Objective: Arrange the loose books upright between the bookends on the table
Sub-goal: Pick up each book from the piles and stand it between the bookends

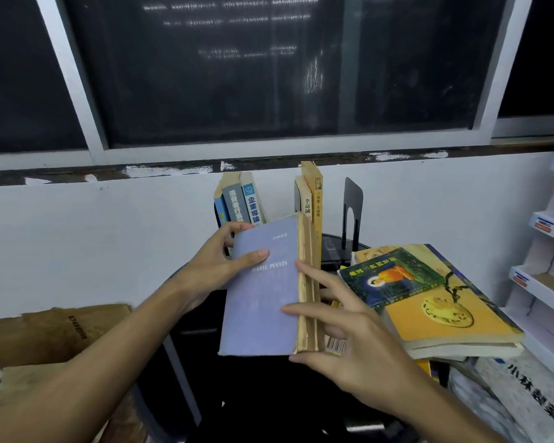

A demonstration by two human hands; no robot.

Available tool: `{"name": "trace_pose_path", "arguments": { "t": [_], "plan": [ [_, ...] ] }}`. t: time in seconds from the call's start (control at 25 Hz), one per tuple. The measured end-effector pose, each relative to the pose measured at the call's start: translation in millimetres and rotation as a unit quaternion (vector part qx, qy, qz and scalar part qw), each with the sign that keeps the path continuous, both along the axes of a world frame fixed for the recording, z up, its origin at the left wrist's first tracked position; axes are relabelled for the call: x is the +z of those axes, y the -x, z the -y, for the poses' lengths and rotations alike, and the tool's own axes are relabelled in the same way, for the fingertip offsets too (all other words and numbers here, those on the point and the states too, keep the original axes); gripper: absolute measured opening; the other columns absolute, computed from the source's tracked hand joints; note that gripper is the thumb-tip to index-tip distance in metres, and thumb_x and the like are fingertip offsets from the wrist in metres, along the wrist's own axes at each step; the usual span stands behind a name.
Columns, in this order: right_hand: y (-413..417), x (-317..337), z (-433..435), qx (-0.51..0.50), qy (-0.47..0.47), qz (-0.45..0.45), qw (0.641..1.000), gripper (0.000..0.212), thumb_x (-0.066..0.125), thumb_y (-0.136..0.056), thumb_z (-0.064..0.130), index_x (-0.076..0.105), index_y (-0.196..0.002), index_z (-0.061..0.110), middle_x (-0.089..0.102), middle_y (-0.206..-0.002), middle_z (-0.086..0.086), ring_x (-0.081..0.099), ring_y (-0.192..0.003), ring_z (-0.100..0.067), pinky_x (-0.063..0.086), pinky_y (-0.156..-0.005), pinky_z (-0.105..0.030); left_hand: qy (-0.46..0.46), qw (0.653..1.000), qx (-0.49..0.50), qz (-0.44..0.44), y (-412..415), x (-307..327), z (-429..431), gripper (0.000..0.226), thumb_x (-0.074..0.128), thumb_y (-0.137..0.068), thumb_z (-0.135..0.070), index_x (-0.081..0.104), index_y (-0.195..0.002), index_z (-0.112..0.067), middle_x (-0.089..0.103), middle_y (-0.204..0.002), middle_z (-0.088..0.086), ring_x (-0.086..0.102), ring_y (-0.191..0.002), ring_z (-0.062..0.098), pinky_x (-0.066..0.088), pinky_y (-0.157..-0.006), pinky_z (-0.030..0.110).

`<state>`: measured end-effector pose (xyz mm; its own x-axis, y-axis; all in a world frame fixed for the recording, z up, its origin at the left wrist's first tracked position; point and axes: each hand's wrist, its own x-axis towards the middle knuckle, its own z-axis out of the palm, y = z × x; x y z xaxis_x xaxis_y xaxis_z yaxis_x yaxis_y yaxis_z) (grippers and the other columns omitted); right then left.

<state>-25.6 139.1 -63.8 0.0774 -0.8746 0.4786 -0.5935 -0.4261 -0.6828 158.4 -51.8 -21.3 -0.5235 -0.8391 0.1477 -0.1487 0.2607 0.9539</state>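
Note:
I hold a lilac-blue book [263, 292] with yellowed pages upright-tilted in front of me. My left hand [218, 270] grips its upper left edge, thumb on the cover. My right hand [339, 334] holds its page edge and lower right corner. Behind it, three books [242, 199] lean left against the hidden left bookend, and two tan books [312, 196] stand upright. A gap lies between the two groups. The black right bookend [352, 203] stands apart to the right of the tan books.
A flat pile of loose books [429, 298], green one on a yellow one, lies at the right on the dark round table [331, 251]. White shelving [547, 266] stands far right. Cardboard boxes [55, 330] sit at the left. A wall and dark window are behind.

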Motion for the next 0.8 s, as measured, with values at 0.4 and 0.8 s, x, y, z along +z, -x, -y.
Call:
{"name": "trace_pose_path", "arguments": {
  "t": [0.4,0.8],
  "plan": [
    [25.5,59.0,36.3,0.133,-0.010,0.088,0.987,0.060,0.085,-0.076,-0.004,0.071,-0.129,0.020,0.033,-0.161,0.025,0.041,-0.146,-0.006,0.058,-0.099,-0.039,0.144,0.987,-0.067,-0.005,-39.8,98.6,11.8,0.053,0.084,-0.076,-0.015,0.066,-0.124,-0.028,0.069,-0.119,-0.006,0.069,-0.106,0.017,0.061,-0.080,0.033],
    [4.4,44.7,88.4,-0.108,0.128,-0.069,0.983,0.083,0.083,-0.083,0.040,0.039,-0.154,0.039,0.001,-0.167,0.030,0.008,-0.154,0.001,0.019,-0.123,-0.027,0.328,0.939,0.088,0.048,-5.6,141.2,14.1,0.056,0.095,-0.066,-0.032,0.073,-0.117,-0.030,0.064,-0.116,-0.005,0.066,-0.103,0.016,0.062,-0.083,0.040]
  ]
}}
